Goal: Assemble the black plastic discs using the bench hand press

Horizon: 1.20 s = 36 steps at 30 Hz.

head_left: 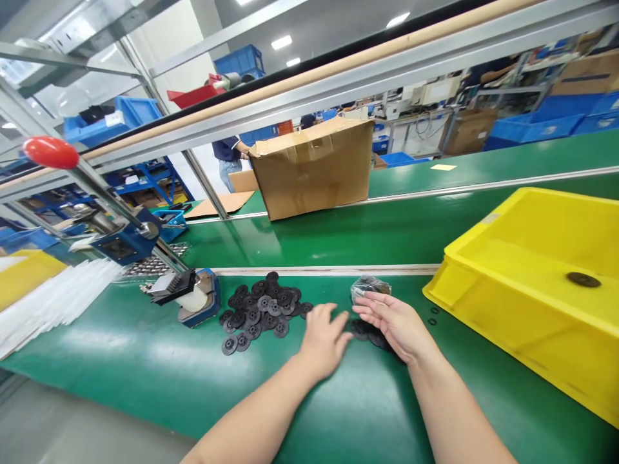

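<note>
A heap of black round discs (264, 306) lies on the green worktop (193, 380), left of centre. My left hand (325, 338) is just right of this heap, fingers apart and holding nothing. Over a smaller group of black discs (370, 333) is my right hand (394, 322), its palm turned toward the left. The fingers of my right hand are extended close to a clear plastic bag (370, 287) with something dark inside. Part of the smaller group is hidden beneath my right hand.
On the right stands a yellow bin (522, 296) with one dark disc inside; two small black rings (434, 316) lie beside it. A hand press (193, 293) with a red knob stands left. A cardboard box (314, 171) is behind. A person (227, 158) stands beyond it.
</note>
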Motion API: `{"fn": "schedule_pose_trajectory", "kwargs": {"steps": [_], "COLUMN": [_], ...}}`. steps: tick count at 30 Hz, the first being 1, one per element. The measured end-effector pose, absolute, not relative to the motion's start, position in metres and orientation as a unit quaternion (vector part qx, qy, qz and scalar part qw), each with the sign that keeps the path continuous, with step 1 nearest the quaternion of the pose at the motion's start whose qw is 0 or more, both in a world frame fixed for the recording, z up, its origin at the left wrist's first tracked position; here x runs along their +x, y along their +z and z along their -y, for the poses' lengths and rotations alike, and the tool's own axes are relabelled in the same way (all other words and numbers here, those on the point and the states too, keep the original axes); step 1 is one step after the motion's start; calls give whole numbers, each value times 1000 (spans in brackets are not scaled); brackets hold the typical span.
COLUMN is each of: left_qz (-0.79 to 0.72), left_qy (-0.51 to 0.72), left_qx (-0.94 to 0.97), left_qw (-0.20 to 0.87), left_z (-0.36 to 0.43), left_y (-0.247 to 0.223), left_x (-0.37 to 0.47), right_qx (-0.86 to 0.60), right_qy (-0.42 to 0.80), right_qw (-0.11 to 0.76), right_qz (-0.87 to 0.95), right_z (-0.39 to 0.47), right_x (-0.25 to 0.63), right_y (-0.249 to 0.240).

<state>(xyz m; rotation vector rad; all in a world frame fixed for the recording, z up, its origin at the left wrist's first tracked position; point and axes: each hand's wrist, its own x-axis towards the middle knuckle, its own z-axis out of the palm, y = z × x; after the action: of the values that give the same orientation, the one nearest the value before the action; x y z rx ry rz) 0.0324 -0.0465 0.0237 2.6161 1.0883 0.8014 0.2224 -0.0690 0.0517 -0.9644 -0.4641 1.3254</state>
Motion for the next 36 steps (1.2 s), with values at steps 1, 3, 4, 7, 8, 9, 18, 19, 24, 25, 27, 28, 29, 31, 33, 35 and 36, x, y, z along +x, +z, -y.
{"fn": "schedule_pose_trajectory", "kwargs": {"steps": [1,3,4,7,8,9,18,19,24,25,27,28,29,31,33,35,36], "left_qz": [-352,-342,-345,-363,-371,-377,-449,-453,-430,-411,-377,-366,-359,-351,-339,-326,-320], "left_qy": [241,200,189,173,173,175,302,318,358,364,371,369,367,367,362,357,356], "left_qx": [899,912,914,909,906,902,799,774,541,495,428,408,396,385,384,382,380], "left_qw": [104,104,103,107,111,115,262,309,628,674,733,750,761,770,779,788,791], "left_z": [53,60,60,56,55,53,38,36,26,24,22,22,21,21,21,21,21], "left_y": [22,20,19,18,19,20,13,11,9,10,13,14,14,14,12,10,10], "left_x": [42,54,55,44,38,32,16,16,18,18,18,18,17,17,16,15,15], "right_qx": [-430,-442,-450,-483,-492,-499,-535,-541,-575,-582,-592,-593,-592,-588,-588,-590,-591], "right_qy": [588,591,590,576,572,569,550,542,469,447,410,396,386,366,344,322,315], "right_qw": [651,635,625,591,579,569,511,507,493,491,482,474,464,443,424,407,400], "right_qz": [212,230,242,293,309,321,387,396,455,469,499,516,534,570,598,618,626], "right_z": [69,69,68,66,66,65,64,63,60,60,60,60,60,60,60,60,60], "right_x": [222,222,221,220,219,217,203,202,194,192,186,182,179,173,170,169,169], "right_y": [52,50,49,43,41,40,30,28,19,18,16,15,13,9,4,1,1]}}
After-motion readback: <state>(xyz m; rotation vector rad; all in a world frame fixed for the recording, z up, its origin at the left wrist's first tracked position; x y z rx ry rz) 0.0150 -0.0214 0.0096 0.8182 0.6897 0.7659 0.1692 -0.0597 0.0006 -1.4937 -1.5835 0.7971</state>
